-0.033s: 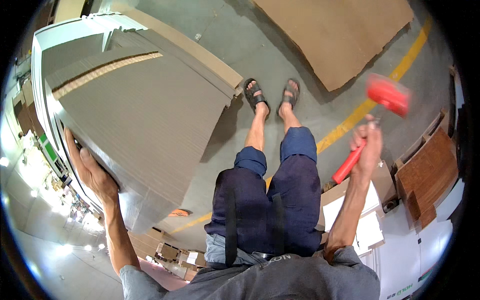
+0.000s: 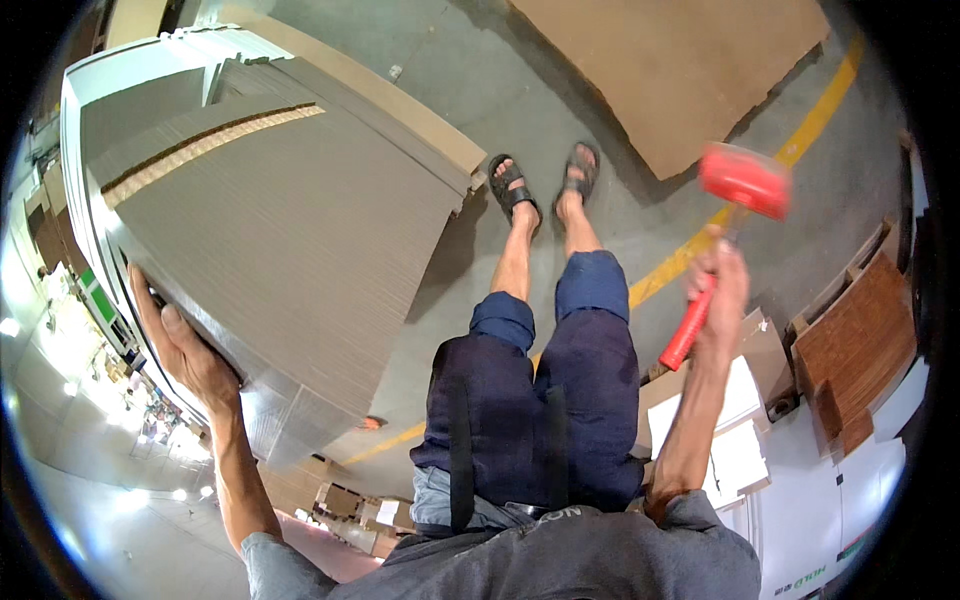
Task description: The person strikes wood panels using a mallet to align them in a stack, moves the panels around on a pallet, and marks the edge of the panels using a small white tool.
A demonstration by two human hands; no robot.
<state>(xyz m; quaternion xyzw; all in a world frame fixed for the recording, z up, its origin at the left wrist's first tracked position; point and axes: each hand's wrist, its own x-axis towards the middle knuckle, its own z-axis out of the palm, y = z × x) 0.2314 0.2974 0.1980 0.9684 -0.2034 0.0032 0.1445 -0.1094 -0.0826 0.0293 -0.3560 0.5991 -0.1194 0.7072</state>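
Observation:
My right hand [image 2: 718, 300] grips a red mallet [image 2: 745, 181] by its red handle, raised at the right over the floor. Motion softens the outline of the mallet's head. On the left, my left hand [image 2: 195, 365] lies against the outer side of a tall stack of grey-brown cardboard-like panels [image 2: 290, 230], its fingers stretched out and the thumb apart. Part of that hand's fingers is hidden by the panel edge. A light corrugated strip [image 2: 215, 150] runs across the top of the stack, and white panels [image 2: 75, 150] border its far left side.
A large brown cardboard sheet [image 2: 670, 70] lies on the grey floor ahead, beside a yellow floor line [image 2: 665, 275]. At the right are a brown wooden panel [image 2: 860, 345] and white sheets [image 2: 735, 440]. Several cardboard boxes [image 2: 340, 500] stand behind on the left.
My right hand and the mallet have shifted a little to the left. My left hand stays against the stack.

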